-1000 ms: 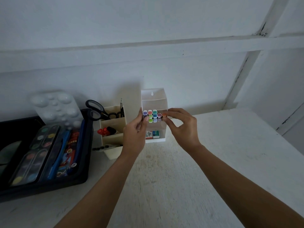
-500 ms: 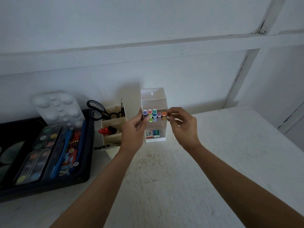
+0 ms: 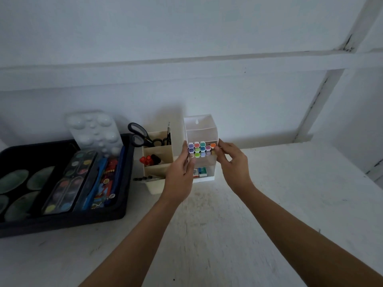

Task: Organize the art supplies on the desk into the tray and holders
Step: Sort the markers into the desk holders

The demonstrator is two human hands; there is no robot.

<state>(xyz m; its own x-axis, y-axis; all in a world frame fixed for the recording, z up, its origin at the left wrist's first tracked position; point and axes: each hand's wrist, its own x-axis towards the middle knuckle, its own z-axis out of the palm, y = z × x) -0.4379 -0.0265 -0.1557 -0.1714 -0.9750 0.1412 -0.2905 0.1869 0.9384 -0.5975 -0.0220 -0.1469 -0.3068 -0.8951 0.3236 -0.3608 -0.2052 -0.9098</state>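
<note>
Head view: desk (image 3: 279,204) open rightward; markers (image 3: 199,150) lie caps toward camera; left hand (image 3: 181,175) grips holder (image 3: 200,128) wall, right hand (image 3: 235,167) pinches orange marker (image 3: 213,145).

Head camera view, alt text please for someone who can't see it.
Left hand grips a white holder while right hand pinches the orange-capped marker among markers in its middle tier. A cream holder with scissors and a black tray of paints sit left.

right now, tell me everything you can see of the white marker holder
The white marker holder is a stepped, translucent plastic box with a hanging slot, upright on the desk by the wall. Top tier empty; middle packed with markers, coloured caps outward; bottom holds small boxes. The left hand grips its left edge; the right hand pinches the orange-capped marker.
</note>
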